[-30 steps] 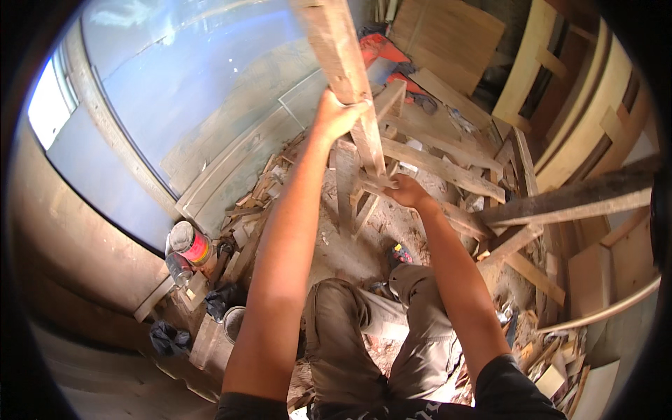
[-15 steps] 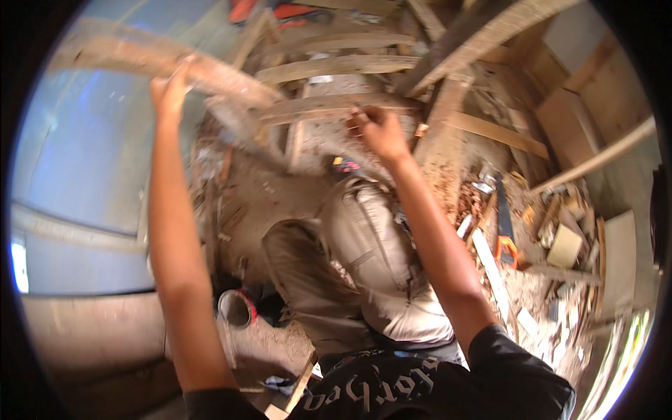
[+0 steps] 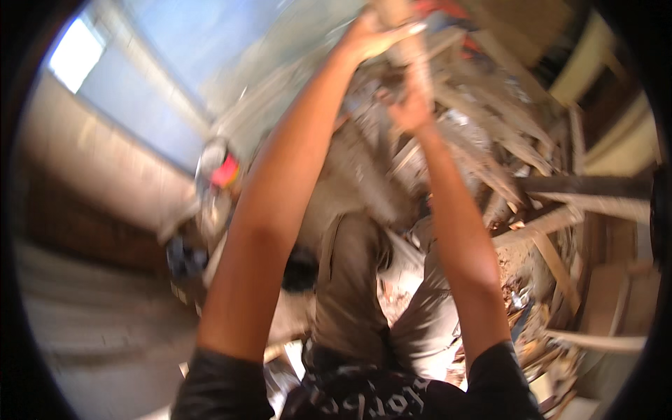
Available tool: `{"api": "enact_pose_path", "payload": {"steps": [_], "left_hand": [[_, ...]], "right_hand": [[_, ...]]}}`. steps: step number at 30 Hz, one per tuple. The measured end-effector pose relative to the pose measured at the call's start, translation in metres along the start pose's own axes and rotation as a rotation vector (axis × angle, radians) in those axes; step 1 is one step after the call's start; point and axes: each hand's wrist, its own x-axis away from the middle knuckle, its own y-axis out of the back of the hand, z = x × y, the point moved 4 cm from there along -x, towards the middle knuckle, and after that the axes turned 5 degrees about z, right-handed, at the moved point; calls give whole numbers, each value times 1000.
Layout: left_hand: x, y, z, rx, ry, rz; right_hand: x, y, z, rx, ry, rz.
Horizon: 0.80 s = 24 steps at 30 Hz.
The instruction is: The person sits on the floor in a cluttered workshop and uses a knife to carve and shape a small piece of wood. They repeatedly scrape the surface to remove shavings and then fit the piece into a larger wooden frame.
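Note:
A wooden beam (image 3: 396, 14) stands out at the top centre, blurred by motion. Around its near part my left hand (image 3: 369, 36) is closed, thumb stretched across the wood. Just below it, my right hand (image 3: 413, 108) is open, its thumb apart and its fingers pointing up along the beam's near end. Whether those fingers touch the wood is hard to make out. My bent legs in brown trousers (image 3: 353, 280) are under my arms.
Wooden frame pieces (image 3: 553, 222) and planks (image 3: 500, 140) lie crossed on the right. Scrap wood (image 3: 542, 357) litters the lower right. A bluish wall panel (image 3: 210, 42) rises at the upper left, with a round container (image 3: 213, 150) beside a pink-red item (image 3: 225, 171).
The view has turned left. My left hand and the beam now appear at the top centre. My right hand has left the wooden frame, opened and come up beside the beam's near end.

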Motion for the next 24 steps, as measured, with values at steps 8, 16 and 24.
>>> {"api": "enact_pose_path", "payload": {"steps": [8, 16, 24], "left_hand": [[315, 68, 183, -116, 314, -350], [610, 42, 279, -499, 1036, -481], [619, 27, 302, -609, 1225, 161]], "right_hand": [[-9, 38, 9, -168, 11, 22], [-30, 24, -12, 325, -293, -161], [-55, 48, -5, 513, -421, -179]]}}
